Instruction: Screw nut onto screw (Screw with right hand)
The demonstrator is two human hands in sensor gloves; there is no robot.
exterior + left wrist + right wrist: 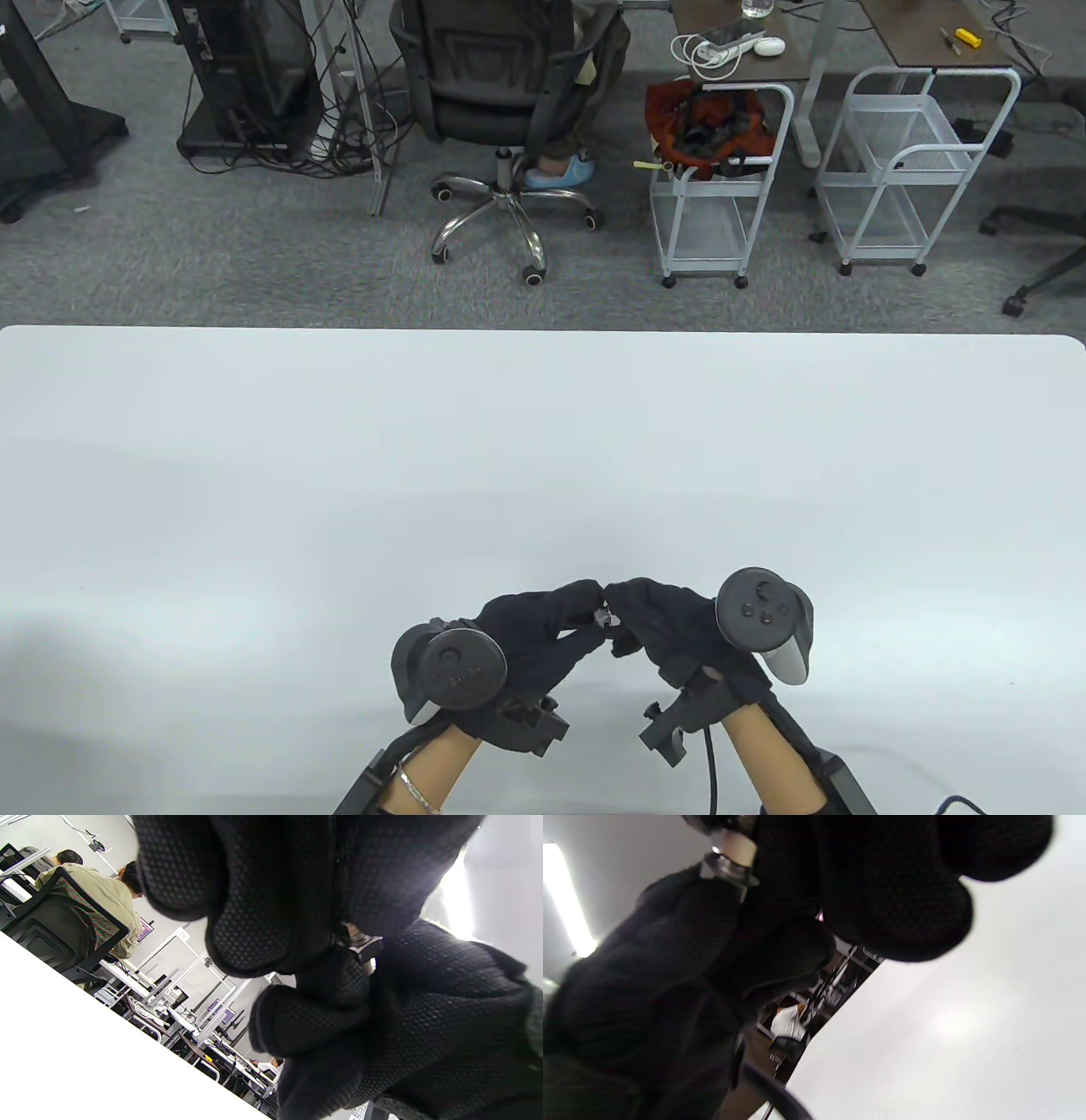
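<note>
My two gloved hands meet fingertip to fingertip just above the white table [543, 441], near its front edge. Between them sits a small silver screw and nut [604, 615], mostly hidden by the fingers. My left hand [585, 609] pinches the nut end. My right hand [619, 611] pinches the screw end. In the left wrist view a bit of silver metal [362, 944] shows between my left fingers [254, 921] and the right hand [424, 1018]. In the right wrist view the nut [727, 868] sits on a pale shaft against the left hand [670, 963], below my right fingers [882, 899].
Beyond the table's far edge are an office chair [501, 93], two white wire carts [721, 187] and grey carpet. The trackers on my hands [458, 671] stand out above the table.
</note>
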